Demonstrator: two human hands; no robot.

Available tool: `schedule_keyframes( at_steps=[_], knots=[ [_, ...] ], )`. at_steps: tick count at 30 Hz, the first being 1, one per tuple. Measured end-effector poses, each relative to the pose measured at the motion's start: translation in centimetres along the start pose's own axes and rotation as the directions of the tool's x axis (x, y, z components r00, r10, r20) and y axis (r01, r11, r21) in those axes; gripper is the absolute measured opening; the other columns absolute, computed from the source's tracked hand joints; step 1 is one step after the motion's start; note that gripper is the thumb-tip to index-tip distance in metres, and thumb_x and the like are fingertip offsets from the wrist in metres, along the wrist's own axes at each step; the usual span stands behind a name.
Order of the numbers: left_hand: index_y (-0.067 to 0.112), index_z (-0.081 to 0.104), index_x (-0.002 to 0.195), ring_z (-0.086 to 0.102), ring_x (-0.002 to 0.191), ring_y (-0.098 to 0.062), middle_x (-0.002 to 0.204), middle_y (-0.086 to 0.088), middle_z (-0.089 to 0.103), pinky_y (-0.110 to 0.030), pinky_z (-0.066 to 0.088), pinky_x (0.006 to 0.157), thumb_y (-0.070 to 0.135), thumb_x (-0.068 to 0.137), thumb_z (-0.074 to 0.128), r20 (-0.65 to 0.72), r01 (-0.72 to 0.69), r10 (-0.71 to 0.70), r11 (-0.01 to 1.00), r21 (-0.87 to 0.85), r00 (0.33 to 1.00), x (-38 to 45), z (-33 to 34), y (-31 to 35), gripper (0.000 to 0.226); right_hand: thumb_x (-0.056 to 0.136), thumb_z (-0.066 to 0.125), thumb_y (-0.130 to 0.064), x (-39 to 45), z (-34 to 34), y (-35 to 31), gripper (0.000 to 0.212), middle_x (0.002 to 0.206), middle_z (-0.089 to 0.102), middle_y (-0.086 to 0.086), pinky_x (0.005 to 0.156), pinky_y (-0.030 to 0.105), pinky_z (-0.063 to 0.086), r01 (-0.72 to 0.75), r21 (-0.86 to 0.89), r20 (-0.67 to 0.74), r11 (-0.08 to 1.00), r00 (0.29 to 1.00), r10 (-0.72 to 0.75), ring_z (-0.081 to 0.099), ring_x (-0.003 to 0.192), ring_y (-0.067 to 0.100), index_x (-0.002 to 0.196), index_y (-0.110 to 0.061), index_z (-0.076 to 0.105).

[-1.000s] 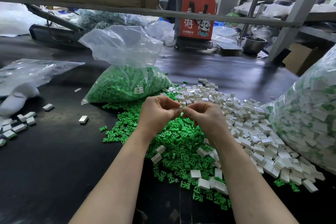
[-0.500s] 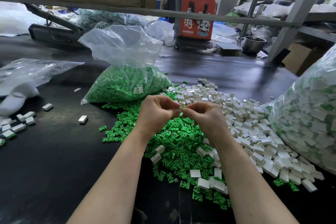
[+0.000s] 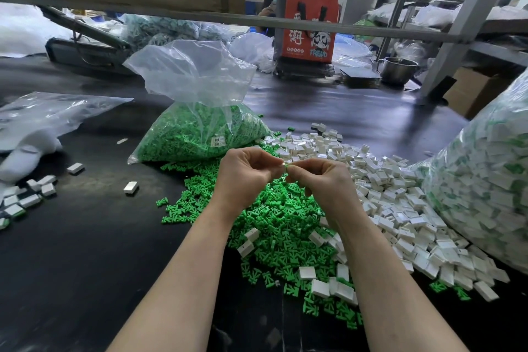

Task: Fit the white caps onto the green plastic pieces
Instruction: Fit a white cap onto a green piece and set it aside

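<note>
Above the green pieces (image 3: 274, 217), both hands (image 3: 245, 177) (image 3: 320, 183) pinch a mostly hidden part (image 3: 286, 166).

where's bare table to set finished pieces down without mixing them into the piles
Bare black table lies left of the left hand, between the loose green pieces and the small cluster of white caps at the left edge. The far table behind the white cap pile is bare too. The middle and right are crowded.

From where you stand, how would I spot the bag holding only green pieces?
Start at the black worktable and look just beyond the two hands, left of the loose white caps. The clear plastic bag of green pieces sits there, its neck standing open. The bulging bag at the right edge shows mostly white instead.
</note>
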State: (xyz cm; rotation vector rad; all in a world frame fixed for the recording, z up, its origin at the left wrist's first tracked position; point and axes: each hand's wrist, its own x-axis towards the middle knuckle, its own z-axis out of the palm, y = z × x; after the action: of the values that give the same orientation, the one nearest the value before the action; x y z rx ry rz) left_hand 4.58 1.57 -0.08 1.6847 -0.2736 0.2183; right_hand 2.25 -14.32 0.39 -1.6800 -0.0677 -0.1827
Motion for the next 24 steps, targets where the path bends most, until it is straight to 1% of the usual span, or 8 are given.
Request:
schedule_keyframes(
  at_steps=[2,4,8,10,13,17,20,24],
  knots=[
    [0.024,0.076,0.074,0.074,0.074,-0.014,0.075,0.004,0.076,-0.023,0.058,0.071,0.003,0.071,0.084,-0.013,-0.015,0.015,1.000,0.004,1.000,-0.02,0.05,-0.08,0.022,0.086,0.073,-0.015,0.04,0.12,0.04,0.008,0.068,0.072,0.003,0.050,0.018,0.043,-0.053,0.029,-0.014,0.998,0.998,0.053,0.057,0.055,0.004,0.080,-0.010,0.074],
    [0.023,0.076,0.075,0.074,0.075,-0.012,0.076,0.006,0.076,-0.021,0.057,0.071,0.003,0.072,0.083,-0.015,-0.026,0.026,1.000,0.005,1.000,-0.07,0.14,-0.12,0.021,0.087,0.073,-0.019,0.09,0.36,0.10,0.014,0.066,0.070,0.002,0.049,0.019,0.041,-0.115,0.107,-0.031,0.988,0.992,0.119,0.053,0.054,0.006,0.077,-0.009,0.073],
    [0.017,0.077,0.081,0.074,0.075,-0.011,0.078,0.005,0.076,-0.020,0.057,0.071,0.002,0.073,0.082,-0.011,-0.069,0.069,0.998,0.009,0.998,-0.21,0.27,-0.08,0.018,0.083,0.075,-0.010,0.29,0.27,0.10,0.007,0.068,0.069,0.005,0.051,0.019,0.042,-0.213,0.277,-0.031,0.937,0.973,0.230,0.054,0.058,0.010,0.079,-0.006,0.071],
    [0.016,0.077,0.082,0.073,0.075,-0.013,0.078,0.003,0.076,-0.021,0.058,0.072,0.002,0.074,0.081,-0.023,-0.044,0.044,0.999,-0.002,0.999,-0.16,0.04,-0.08,0.017,0.079,0.076,-0.005,0.42,-0.10,0.14,0.006,0.071,0.070,0.005,0.054,0.020,0.043,-0.230,0.325,-0.058,0.917,0.963,0.262,0.057,0.063,0.011,0.083,-0.005,0.071],
    [0.016,0.076,0.081,0.072,0.075,-0.017,0.079,-0.006,0.076,-0.026,0.060,0.073,0.001,0.075,0.079,0.007,0.085,-0.085,0.986,-0.143,0.996,-0.20,-0.17,0.12,0.017,0.078,0.077,-0.003,0.39,-0.20,0.18,0.012,0.076,0.072,0.001,0.057,0.020,0.045,-0.192,0.338,-0.075,0.921,0.970,0.230,0.061,0.066,0.008,0.087,-0.008,0.073],
    [0.012,0.076,0.081,0.073,0.075,-0.021,0.081,-0.012,0.076,-0.028,0.060,0.071,0.001,0.075,0.078,0.056,0.215,-0.208,0.924,-0.317,0.976,-0.19,-0.13,0.31,0.012,0.078,0.079,-0.006,0.39,0.46,0.13,0.012,0.075,0.073,-0.003,0.055,0.018,0.046,-0.097,0.247,-0.102,0.964,0.987,0.126,0.062,0.062,0.003,0.084,-0.015,0.074],
    [0.010,0.077,0.081,0.073,0.075,-0.023,0.083,-0.015,0.075,-0.026,0.059,0.067,0.003,0.073,0.079,0.080,0.254,-0.242,0.901,-0.351,0.967,-0.22,-0.21,0.37,0.011,0.078,0.079,-0.007,0.34,0.56,0.15,0.012,0.074,0.074,-0.005,0.055,0.017,0.046,-0.033,0.198,-0.126,0.980,0.990,0.059,0.063,0.064,0.002,0.081,-0.018,0.074],
    [0.007,0.076,0.082,0.073,0.073,-0.024,0.082,-0.015,0.075,-0.024,0.057,0.063,0.002,0.073,0.079,0.092,0.268,-0.252,0.898,-0.349,0.963,-0.27,-0.28,0.40,0.011,0.078,0.079,-0.008,0.18,0.46,0.05,0.013,0.074,0.073,-0.006,0.055,0.015,0.046,0.015,0.172,-0.116,0.985,0.993,0.005,0.064,0.065,0.001,0.080,-0.019,0.074]
  ],
)
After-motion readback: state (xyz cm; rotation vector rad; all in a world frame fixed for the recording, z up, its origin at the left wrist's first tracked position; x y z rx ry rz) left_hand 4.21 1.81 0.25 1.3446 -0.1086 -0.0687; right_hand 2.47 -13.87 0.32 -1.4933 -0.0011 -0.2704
